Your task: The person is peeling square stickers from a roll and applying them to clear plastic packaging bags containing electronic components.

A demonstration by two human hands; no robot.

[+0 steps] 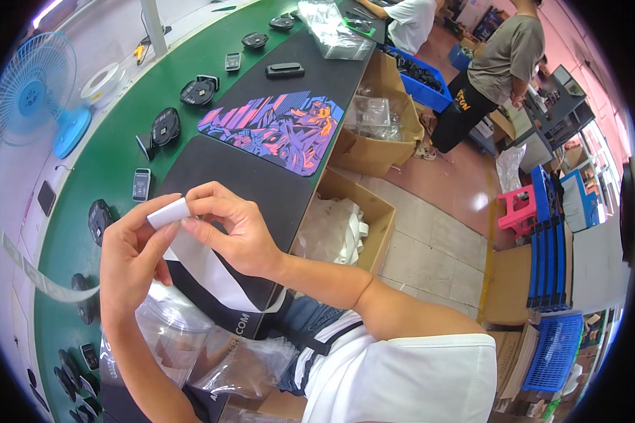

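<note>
Close together above the dark mat, both my hands are closed on a white strip (168, 213), which looks like label tape. My left hand (130, 247) pinches its left end between thumb and fingers. At the other end, my right hand (234, 229) grips the edge with thumb and fingertips. Below the hands a longer white band (215, 276) hangs in a curve toward my lap. A paler, translucent strip (32, 268) arcs in from the left edge and passes behind my left wrist. Whether these lengths are one piece is hidden by my hands.
Several black round devices (166, 127) line the green table (113, 158). A colourful printed mat (275, 130) lies ahead, clear plastic bags (169, 324) near my left forearm. Cardboard boxes (381, 222) stand right of the table. A blue fan (32, 99) is far left; two people are beyond.
</note>
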